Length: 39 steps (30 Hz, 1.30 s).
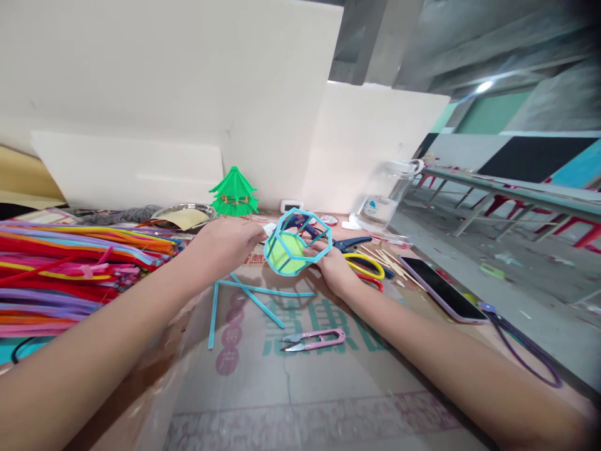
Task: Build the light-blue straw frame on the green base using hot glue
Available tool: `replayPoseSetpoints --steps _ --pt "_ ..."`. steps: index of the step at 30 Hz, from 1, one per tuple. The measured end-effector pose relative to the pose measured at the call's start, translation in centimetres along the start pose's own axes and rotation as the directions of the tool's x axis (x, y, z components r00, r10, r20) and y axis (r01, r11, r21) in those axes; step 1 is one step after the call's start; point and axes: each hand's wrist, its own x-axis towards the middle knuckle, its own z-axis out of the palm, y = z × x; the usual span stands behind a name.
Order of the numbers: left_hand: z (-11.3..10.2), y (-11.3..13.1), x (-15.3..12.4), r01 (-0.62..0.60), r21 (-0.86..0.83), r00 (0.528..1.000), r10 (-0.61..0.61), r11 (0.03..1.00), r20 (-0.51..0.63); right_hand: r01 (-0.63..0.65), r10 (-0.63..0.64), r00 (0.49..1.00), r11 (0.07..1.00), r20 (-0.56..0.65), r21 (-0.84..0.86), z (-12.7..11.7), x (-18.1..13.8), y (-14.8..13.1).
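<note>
A: Where is the blue frame (292, 256), and how far is it made?
B: Above the printed sheet (225, 398), between the hands. The right hand (332, 268) has its fingers curled on its side. The outline seems joined; a green panel (282, 249) shows through.
A: And the left hand (237, 245)?
B: Fingers bent together beside it; I cannot tell if they grip something. Blue strips (267, 289) lie loose, so perhaps some joining is left.

Bright lamp (484, 86) above grey floor (441, 250).
</note>
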Motion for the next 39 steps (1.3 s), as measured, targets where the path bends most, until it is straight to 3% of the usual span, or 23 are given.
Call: replayPoseSetpoints --steps 5,13,18,20,25,27,31,36,39 --pt "-0.2 -0.6 0.1 0.117 -0.195 0.993 -0.114 0.974 0.026 0.014 -0.013 1.000 0.999 0.009 -0.035 0.3 -0.3 -0.5" --pt "0.9 -1.3 0.3 0.231 -0.563 0.968 -0.243 0.794 0.053 0.134 -0.105 0.982 0.973 0.157 -0.187 0.4 -0.7 -1.3" --pt "1.6 -1.1 0.5 0.122 -0.627 0.988 -0.156 0.769 0.000 0.114 -0.074 0.976 0.975 0.203 -0.190 0.7 -1.0 -1.5" --pt "1.4 -1.1 0.5 0.092 -0.626 0.991 -0.134 0.774 -0.020 0.113 -0.074 0.979 0.973 0.192 -0.202 0.7 -1.0 -1.5" --pt "-1.3 -0.4 0.4 0.145 -0.492 0.954 -0.254 0.858 -0.161 0.148 -0.101 0.982 0.938 0.162 -0.314 0.3 -0.7 -0.9" --pt "-2.2 0.5 0.2 0.076 -0.415 0.963 -0.175 0.907 -0.205 0.161 -0.113 0.983 0.910 0.146 -0.383 0.3 -0.7 -0.8" --pt "-1.8 2.5 -0.3 -0.089 -0.227 0.987 0.055 0.970 -0.150 0.213 -0.160 0.975 0.868 0.153 -0.448 0.8 -1.2 -1.3" --pt "-0.4 3.9 -0.8 -0.109 -0.119 0.987 0.094 0.987 -0.129 0.338 -0.311 0.940 0.796 0.139 -0.502 1.9 -2.5 -2.1" --pt "-0.6 4.3 -0.9 -0.132 -0.124 0.980 0.110 0.983 -0.165 0.364 -0.333 0.930 0.782 0.155 -0.506 2.3 -2.9 -2.2"
